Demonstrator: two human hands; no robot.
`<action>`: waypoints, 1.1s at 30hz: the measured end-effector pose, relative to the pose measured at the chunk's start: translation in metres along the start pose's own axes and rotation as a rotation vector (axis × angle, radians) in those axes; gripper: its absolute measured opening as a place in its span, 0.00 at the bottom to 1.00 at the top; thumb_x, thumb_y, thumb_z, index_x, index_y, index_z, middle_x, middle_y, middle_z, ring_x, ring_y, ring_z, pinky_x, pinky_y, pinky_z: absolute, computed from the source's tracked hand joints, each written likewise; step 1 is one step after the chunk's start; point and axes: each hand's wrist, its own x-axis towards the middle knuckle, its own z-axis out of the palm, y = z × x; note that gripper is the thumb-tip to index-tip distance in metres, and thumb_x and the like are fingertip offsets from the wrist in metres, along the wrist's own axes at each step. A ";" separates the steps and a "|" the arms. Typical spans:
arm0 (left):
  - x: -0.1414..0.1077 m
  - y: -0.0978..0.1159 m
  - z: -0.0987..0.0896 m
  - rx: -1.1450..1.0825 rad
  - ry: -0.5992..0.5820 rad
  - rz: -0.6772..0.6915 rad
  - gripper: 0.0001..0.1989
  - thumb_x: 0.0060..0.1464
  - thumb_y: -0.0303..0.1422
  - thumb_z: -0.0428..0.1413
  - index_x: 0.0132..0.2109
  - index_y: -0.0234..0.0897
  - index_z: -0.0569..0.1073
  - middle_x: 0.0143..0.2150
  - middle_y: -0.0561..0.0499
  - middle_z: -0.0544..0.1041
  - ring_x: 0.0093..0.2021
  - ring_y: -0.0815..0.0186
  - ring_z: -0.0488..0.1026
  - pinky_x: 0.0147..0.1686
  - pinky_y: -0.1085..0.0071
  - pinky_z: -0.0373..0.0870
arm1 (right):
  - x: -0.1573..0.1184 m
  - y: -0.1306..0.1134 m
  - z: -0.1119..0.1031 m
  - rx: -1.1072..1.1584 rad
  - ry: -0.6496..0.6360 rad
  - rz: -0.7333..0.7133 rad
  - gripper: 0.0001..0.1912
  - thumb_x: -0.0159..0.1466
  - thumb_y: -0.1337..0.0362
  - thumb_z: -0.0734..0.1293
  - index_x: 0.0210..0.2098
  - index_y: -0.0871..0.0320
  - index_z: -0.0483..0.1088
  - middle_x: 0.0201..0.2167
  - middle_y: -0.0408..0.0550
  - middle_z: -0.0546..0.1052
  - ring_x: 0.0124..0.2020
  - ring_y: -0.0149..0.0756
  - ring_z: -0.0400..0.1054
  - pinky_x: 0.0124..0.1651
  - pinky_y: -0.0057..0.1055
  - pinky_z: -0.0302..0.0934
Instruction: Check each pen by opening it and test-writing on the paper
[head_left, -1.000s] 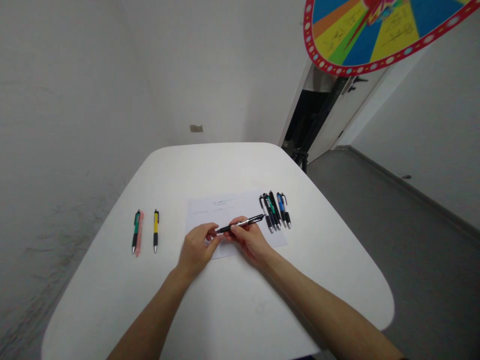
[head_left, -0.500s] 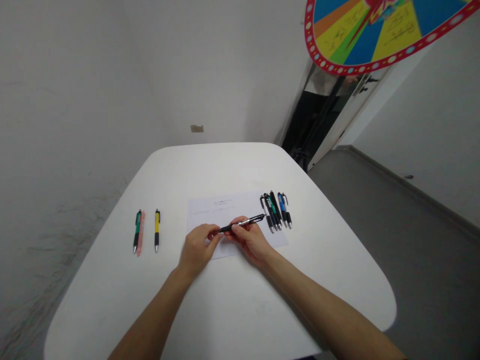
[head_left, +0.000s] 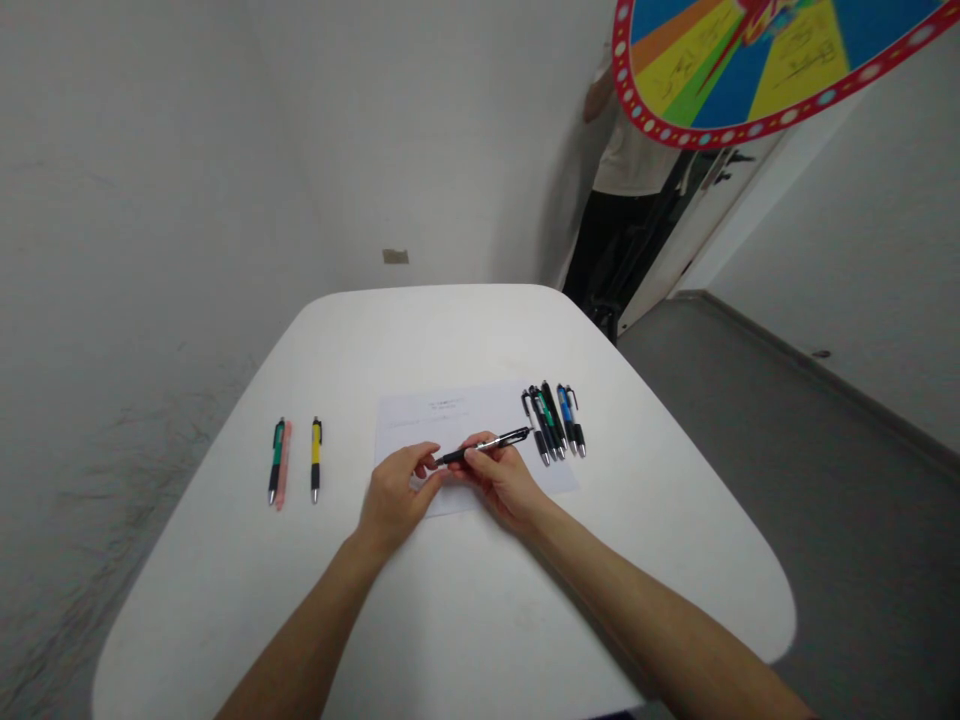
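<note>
The right hand [head_left: 501, 482] grasps a black pen [head_left: 486, 445] around its middle, between thumb and fingers, and holds it nearly level just above a sheet of paper [head_left: 459, 412]. The left hand [head_left: 395, 497] pinches the tip end of the same pen with its fingertips, so the pen is carried at two places and cannot roll or turn freely; this looks like a grip for working on the tip, though I cannot tell what exactly the fingers do there. Both wrists are low, close to the tabletop [head_left: 465, 620], which probably gives the hands support. Just to the right of the pen's back end lies a group of pens [head_left: 555, 422], side by side and touching, partly on the paper's right edge, near enough for the right hand. Well apart on the left lie a green pen [head_left: 276, 460] touching a pink pen [head_left: 283, 478], and beside them a yellow pen [head_left: 316, 459], all parallel. The near part of the tabletop is free, and its rounded edges are far from all the things. Behind the far edge a person [head_left: 626, 190] stands in a doorway under a coloured wheel [head_left: 750, 70].
</note>
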 end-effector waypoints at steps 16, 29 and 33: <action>0.002 0.001 -0.002 0.082 -0.079 -0.053 0.15 0.64 0.35 0.48 0.32 0.38 0.74 0.25 0.52 0.76 0.28 0.66 0.73 0.32 0.70 0.69 | 0.000 -0.001 -0.001 0.022 -0.052 -0.016 0.19 0.49 0.59 0.80 0.33 0.57 0.69 0.29 0.42 0.80 0.29 0.30 0.76 0.40 0.28 0.71; 0.001 0.001 -0.001 -0.020 -0.041 -0.054 0.09 0.62 0.36 0.54 0.39 0.37 0.75 0.34 0.50 0.81 0.33 0.66 0.77 0.35 0.70 0.74 | -0.002 -0.005 0.002 0.114 -0.074 -0.021 0.19 0.54 0.60 0.78 0.35 0.54 0.65 0.36 0.42 0.80 0.36 0.31 0.77 0.43 0.30 0.73; 0.001 0.003 -0.002 -0.025 -0.040 -0.068 0.08 0.62 0.36 0.53 0.39 0.38 0.75 0.33 0.49 0.81 0.33 0.66 0.77 0.35 0.71 0.75 | -0.002 -0.004 0.002 0.121 -0.070 -0.050 0.19 0.53 0.60 0.78 0.35 0.54 0.65 0.35 0.42 0.80 0.36 0.30 0.76 0.43 0.27 0.72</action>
